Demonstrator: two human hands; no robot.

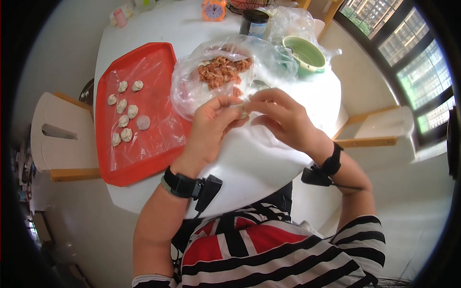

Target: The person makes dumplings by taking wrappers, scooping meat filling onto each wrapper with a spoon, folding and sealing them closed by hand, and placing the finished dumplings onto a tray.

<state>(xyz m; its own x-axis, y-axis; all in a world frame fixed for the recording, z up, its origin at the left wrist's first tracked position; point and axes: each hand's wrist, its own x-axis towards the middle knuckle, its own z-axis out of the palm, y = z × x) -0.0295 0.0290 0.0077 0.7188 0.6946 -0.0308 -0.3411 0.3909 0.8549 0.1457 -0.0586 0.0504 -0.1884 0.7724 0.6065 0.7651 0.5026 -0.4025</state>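
Over the near edge of the plastic bag, my left hand [210, 126] and my right hand [284, 117] meet with fingertips closed on a small pale dumpling [244, 115], mostly hidden by the fingers. Just beyond them, minced meat filling [220, 71] lies in a clear plastic bag [185, 91]. The metal handle of what looks like a spoon [261, 83] shows beside the filling, close to my right hand. To the left, a red tray [165, 62] lined with clear plastic film carries several pleated dumplings [122, 106] and one flat, round white piece [143, 123].
A green plastic colander [307, 52] and a dark lidded jar [253, 24] stand at the back right. An orange clock [213, 10] and a pink bottle [119, 18] sit along the far side. Chairs flank the white table [240, 180], including a left chair [62, 149].
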